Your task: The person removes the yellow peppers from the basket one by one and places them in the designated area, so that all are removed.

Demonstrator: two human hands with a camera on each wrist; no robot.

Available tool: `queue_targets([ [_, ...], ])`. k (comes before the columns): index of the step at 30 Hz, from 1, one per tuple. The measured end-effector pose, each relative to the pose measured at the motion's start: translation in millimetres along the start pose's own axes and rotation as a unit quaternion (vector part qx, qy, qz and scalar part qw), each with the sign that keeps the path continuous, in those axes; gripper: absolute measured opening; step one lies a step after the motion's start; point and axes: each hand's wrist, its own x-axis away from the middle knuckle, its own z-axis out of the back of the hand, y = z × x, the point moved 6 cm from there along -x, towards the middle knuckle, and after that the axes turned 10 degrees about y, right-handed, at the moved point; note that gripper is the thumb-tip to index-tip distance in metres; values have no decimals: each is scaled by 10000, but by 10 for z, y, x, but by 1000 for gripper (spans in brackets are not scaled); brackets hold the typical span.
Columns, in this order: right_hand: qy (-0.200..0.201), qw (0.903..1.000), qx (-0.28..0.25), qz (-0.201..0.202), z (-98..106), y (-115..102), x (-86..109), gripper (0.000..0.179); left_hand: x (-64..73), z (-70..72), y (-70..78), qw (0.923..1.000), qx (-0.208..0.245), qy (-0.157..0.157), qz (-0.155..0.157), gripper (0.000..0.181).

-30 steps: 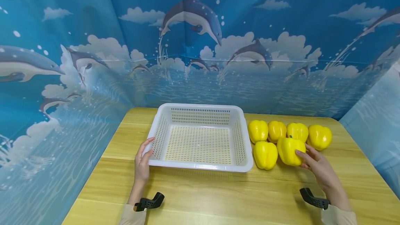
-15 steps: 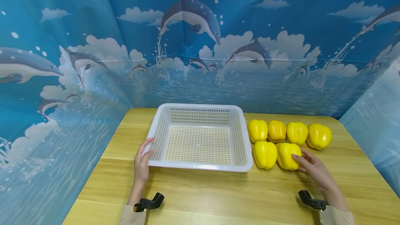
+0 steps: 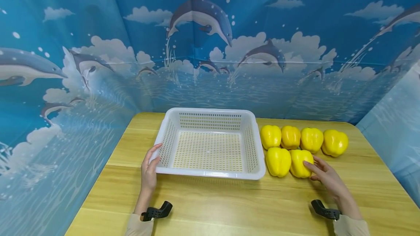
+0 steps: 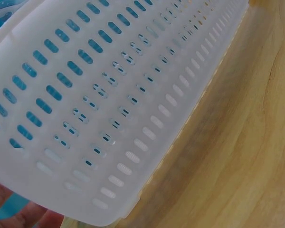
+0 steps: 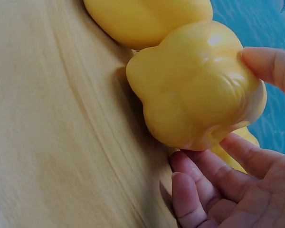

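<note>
My left hand [image 3: 149, 170] holds the left rim of a white perforated plastic basket [image 3: 210, 173], thumb in front and a finger over the rim. In the left wrist view the basket's slotted wall [image 4: 118, 90] fills most of the picture, and only fingertips [image 4: 23, 218] show at the lower left. My right hand [image 3: 329, 179] holds a yellow bell pepper [image 3: 300, 165] on the table at the front of the group. In the right wrist view the thumb [image 5: 270, 66] touches the upper side of that pepper [image 5: 194, 90], with fingers along its other side.
Beside it lies another yellow bell pepper [image 3: 278, 162], close to the basket's right side. Several more stand in a row behind, among them the rightmost pepper [image 3: 335, 143]. Behind the wooden table [image 3: 223, 207] hangs a blue dolphin curtain [image 3: 210, 83].
My right hand has lowered the bell pepper towards me onto the table and shifted it slightly left, beside the other front pepper. The left hand and basket stay in place.
</note>
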Motion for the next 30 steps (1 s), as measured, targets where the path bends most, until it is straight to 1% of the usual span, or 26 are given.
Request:
queue_targets([
  [6,129,9997,-201,110,-22,0,12,88,2,-1,6,10000,-54,2,-6,39],
  [11,226,9994,-150,228,-40,-8,37,86,9,4,14,9999,-130,31,14,39],
  [15,228,9995,-49,188,-42,-28,52,88,0,-9,15,9999,-133,9,4,39],
  [20,281,9996,-24,96,-19,-36,47,91,-71,24,-209,10000,-49,-66,-19,40],
  [22,452,9988,11,186,-6,-57,55,90,-93,60,-316,9998,-88,-132,78,41],
  [23,619,9977,60,274,5,-81,63,89,-93,75,-332,9997,-108,-161,126,41],
  [24,836,9955,128,417,17,-124,78,88,-89,88,-342,9994,-186,-177,216,42],
  [25,1123,9914,226,633,36,-185,94,87,-84,105,-350,9992,-209,-160,309,44],
  [26,1423,9855,336,862,53,-261,115,84,-79,122,-353,9990,-219,-121,359,46],
  [27,1742,9774,439,1115,63,-354,143,81,-74,141,-341,9991,-228,-38,364,48],
  [28,2039,9675,525,1401,66,-461,174,78,-71,168,-320,9993,-264,91,257,50],
  [29,2271,9571,611,1693,62,-577,204,75,-68,197,-288,9991,-338,246,65,51],
  [30,2432,9465,680,2009,47,-702,237,71,-69,226,-246,9979,-450,422,-197,52],
])
